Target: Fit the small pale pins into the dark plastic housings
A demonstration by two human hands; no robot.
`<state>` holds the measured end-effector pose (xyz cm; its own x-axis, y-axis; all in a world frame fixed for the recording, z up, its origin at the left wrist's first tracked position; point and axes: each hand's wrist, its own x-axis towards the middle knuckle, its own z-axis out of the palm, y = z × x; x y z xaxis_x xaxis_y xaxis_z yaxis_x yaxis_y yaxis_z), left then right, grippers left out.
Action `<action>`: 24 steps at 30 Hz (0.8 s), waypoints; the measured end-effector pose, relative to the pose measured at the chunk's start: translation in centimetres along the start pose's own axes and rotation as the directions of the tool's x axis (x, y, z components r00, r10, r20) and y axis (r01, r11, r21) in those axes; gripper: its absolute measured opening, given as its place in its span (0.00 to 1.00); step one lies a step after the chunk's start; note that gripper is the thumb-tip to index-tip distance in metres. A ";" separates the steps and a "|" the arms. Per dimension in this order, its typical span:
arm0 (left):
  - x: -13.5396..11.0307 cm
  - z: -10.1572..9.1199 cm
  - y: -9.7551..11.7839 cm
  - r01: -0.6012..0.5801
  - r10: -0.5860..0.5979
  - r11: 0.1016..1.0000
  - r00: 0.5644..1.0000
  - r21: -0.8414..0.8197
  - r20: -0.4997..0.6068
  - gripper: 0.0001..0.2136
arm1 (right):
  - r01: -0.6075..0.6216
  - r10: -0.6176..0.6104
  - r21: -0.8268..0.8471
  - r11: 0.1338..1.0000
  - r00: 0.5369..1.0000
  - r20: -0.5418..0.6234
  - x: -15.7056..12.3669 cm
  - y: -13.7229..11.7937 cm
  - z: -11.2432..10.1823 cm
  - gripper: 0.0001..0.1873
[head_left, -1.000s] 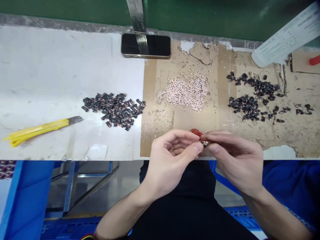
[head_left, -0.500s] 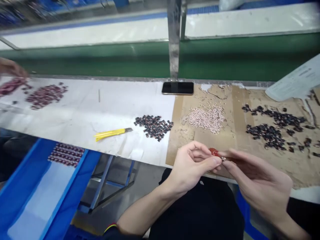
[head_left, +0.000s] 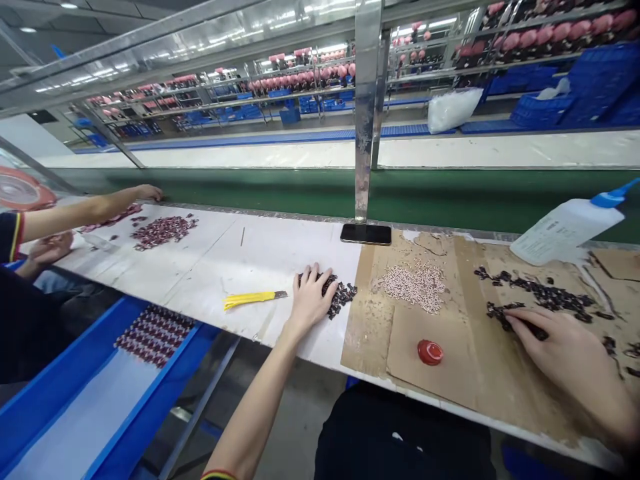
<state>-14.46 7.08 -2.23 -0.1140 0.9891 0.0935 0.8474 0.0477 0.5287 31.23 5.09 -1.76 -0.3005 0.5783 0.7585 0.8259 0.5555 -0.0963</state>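
My left hand (head_left: 312, 301) rests palm down with fingers spread over a pile of small dark pieces (head_left: 343, 299) on the white tabletop, hiding part of it. At the right, my right hand (head_left: 567, 347) has thumb and forefinger together at the edge of another pile of small black pieces (head_left: 496, 312); its other fingers are partly hidden. Between the hands, a small round red object (head_left: 431, 352) with a shiny top sits by itself on a cardboard pad (head_left: 407, 340). Behind it lie many tiny pale pink bits (head_left: 415, 285).
A phone (head_left: 366, 234) lies by the metal post. A yellow-handled tool (head_left: 253, 299) is left of my left hand. A white bottle with blue nozzle (head_left: 560, 230) leans at the right. Leftward, a co-worker's arm (head_left: 90, 208) reaches past a reddish pile (head_left: 165, 231), above a blue bin (head_left: 107, 440).
My hands have parted: the left went to the dark pile, the right to the black pieces. The red object, formerly between my fingers, now sits on the cardboard. The view has tilted up.
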 end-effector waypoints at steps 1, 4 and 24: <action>-0.3 0.6 0.0 -0.016 0.015 1.000 1.000 0.021 0.017 0.20 | 0.003 -0.003 -0.006 1.000 1.000 0.006 0.2 -0.2 0.5 0.06; -1.6 1.7 0.8 -0.043 0.039 0.997 0.998 0.066 0.056 0.21 | 0.001 -0.003 0.030 1.000 0.999 0.055 1.5 -1.7 3.1 0.09; 2.2 0.0 2.7 -0.089 0.105 0.990 0.983 -0.108 0.151 0.08 | -0.084 -0.012 0.208 0.975 0.907 0.422 6.2 -7.1 11.0 0.10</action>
<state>-12.46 9.42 -0.63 0.0551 0.9983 0.0196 0.7933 -0.0557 0.6063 18.29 11.28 -3.43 -0.4835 0.7695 0.4171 0.7309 0.6172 -0.2913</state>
